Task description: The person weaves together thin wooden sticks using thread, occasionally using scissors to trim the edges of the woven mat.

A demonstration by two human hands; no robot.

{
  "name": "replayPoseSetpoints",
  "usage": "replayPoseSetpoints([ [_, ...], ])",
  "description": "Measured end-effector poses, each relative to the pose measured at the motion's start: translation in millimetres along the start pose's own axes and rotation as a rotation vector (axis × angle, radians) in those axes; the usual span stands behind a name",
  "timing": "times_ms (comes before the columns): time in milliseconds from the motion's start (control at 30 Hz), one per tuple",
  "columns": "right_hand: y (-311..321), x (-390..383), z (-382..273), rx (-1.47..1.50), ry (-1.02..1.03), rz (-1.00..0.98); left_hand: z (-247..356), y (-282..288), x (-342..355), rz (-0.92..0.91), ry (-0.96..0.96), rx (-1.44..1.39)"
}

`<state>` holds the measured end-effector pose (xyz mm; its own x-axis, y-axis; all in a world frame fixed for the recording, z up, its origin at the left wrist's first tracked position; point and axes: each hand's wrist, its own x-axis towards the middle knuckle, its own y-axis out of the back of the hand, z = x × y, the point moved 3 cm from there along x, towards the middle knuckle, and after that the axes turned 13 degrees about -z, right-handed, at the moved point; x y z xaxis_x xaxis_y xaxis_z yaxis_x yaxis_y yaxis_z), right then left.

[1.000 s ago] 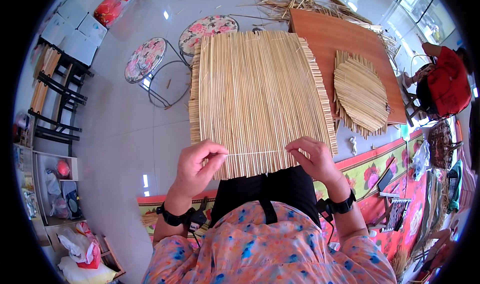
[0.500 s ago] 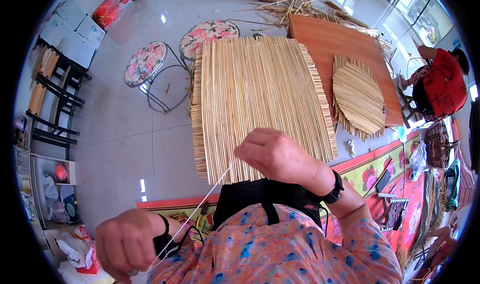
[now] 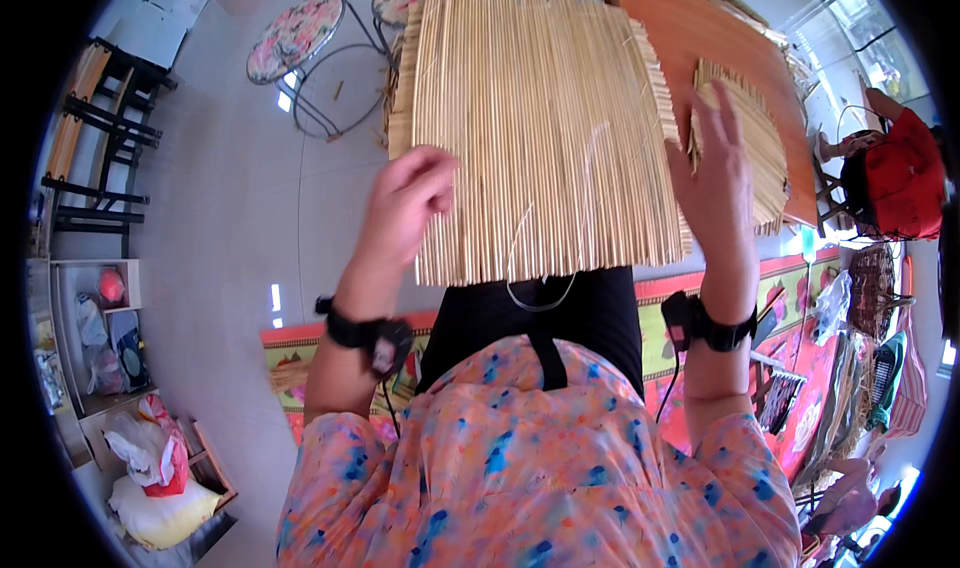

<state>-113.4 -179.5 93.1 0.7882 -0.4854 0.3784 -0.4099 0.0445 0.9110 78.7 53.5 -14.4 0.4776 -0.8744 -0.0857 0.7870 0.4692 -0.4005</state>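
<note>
A large mat of pale parallel straw stalks (image 3: 530, 88) lies across my lap, reaching toward the wooden table. My left hand (image 3: 410, 193) is at its left edge, fingers curled together; whatever they may hold is hidden. My right hand (image 3: 715, 168), slightly blurred, is raised by the mat’s right side with fingers stretched apart and nothing held. A loose white thread (image 3: 540, 306) lies on the lower mat and droops in a loop over its near edge. A smaller rounded straw mat (image 3: 760, 138), partly behind my right hand, rests on the table (image 3: 650, 8).
Two floral stools (image 3: 295, 33) stand beyond the mat, folded black frames (image 3: 100, 148) at left. A co-worker in red (image 3: 900, 173) sits at right; another person (image 3: 840, 498) is lower right. A basket (image 3: 870, 288), bags (image 3: 150, 448) and a floral floor mat (image 3: 290, 368) surround me.
My left hand has risen from the lower left to the mat’s edge. My right hand has moved up and right and opened. The formerly taut thread hangs slack; the view has shifted.
</note>
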Motion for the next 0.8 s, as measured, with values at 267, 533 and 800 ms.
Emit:
replayPoseSetpoints([
  [267,-76.9,-58.6,-17.2,0.800,-0.088,-0.306,-61.7,-1.9,8.3,0.070,0.165,-0.274],
  [533,-117.2,-67.6,-81.4,1.290,-0.160,-0.421,-17.9,-35.6,-10.0,-0.160,0.127,-0.288],
  [800,-128.8,-66.4,-66.4,1.437,-0.182,-0.630,-18.4,-26.1,-15.8,-0.271,0.149,0.120],
])
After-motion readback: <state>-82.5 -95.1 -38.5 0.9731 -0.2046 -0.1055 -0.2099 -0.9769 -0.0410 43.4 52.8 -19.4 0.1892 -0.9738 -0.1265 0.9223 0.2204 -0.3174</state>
